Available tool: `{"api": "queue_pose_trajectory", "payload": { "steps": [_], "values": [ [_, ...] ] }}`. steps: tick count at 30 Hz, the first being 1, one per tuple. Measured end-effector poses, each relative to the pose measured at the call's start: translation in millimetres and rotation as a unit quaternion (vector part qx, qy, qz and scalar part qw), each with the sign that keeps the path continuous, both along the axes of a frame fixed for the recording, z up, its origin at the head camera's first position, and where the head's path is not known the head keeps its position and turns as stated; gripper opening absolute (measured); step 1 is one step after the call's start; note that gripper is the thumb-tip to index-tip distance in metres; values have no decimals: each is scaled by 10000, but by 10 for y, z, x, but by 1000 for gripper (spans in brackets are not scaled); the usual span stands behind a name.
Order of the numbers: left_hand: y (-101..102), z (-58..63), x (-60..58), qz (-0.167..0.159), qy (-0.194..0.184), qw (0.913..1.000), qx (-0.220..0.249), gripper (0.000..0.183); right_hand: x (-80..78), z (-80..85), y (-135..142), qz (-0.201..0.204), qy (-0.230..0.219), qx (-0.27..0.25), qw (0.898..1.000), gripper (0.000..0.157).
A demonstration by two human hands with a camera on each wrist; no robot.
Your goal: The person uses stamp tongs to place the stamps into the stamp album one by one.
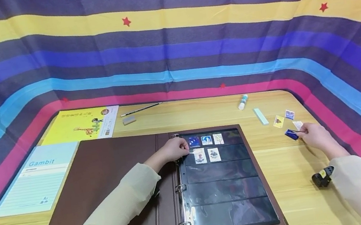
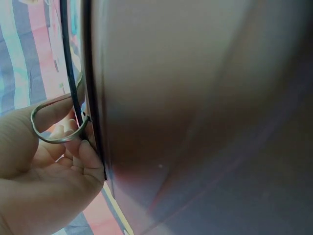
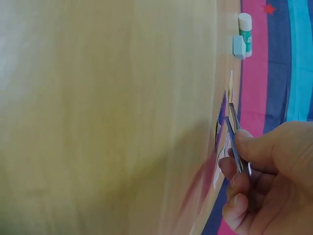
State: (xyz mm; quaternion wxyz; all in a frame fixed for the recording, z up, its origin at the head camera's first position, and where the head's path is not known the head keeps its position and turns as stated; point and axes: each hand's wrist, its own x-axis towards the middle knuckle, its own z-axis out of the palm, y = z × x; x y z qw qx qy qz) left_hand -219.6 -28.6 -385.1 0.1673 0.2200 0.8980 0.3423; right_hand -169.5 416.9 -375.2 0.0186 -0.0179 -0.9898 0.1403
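Observation:
A brown ring binder lies open, with a black stamp album page (image 1: 226, 187) on its right side. Several stamps sit in the page's two top rows, among them a red-and-white stamp (image 1: 200, 156). My left hand (image 1: 174, 149) pinches the clear pocket strip at the second row's left end; a binder ring (image 2: 58, 139) stands before its fingers in the left wrist view. My right hand (image 1: 317, 138) holds metal tweezers (image 3: 234, 147), tips apart, at a dark blue stamp (image 1: 291, 135). Beside it lie a yellow stamp (image 1: 278, 121), a blue-and-white stamp (image 1: 289, 114) and a pale stamp (image 1: 298, 125).
A glue stick (image 1: 243, 102) and a pale green bar (image 1: 261, 116) lie beyond the binder. At the left are a Gambit notebook (image 1: 36, 178) and a yellow book (image 1: 77, 126). A pencil (image 1: 141, 109) and an eraser (image 1: 129, 120) lie behind the binder's cover (image 1: 105, 170).

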Motion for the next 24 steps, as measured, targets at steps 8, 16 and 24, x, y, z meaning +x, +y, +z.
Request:
{"api": "queue_pose_trajectory", "payload": {
  "steps": [8, 16, 24],
  "values": [
    [9, 1, 6, 12, -36, 10000, -19, 4, -11, -7, -73, 732, -50, -9, 9973, 8],
    [9, 6, 1, -7, -20, 10000, -18, 4, 150, 4, -65, 1420, 202, -61, 9896, 3],
    [4, -2, -4, 21, -80, 10000, 1, 4, 251, -3, 76, 1058, -14, 5, 9944, 4]
  ]
}}
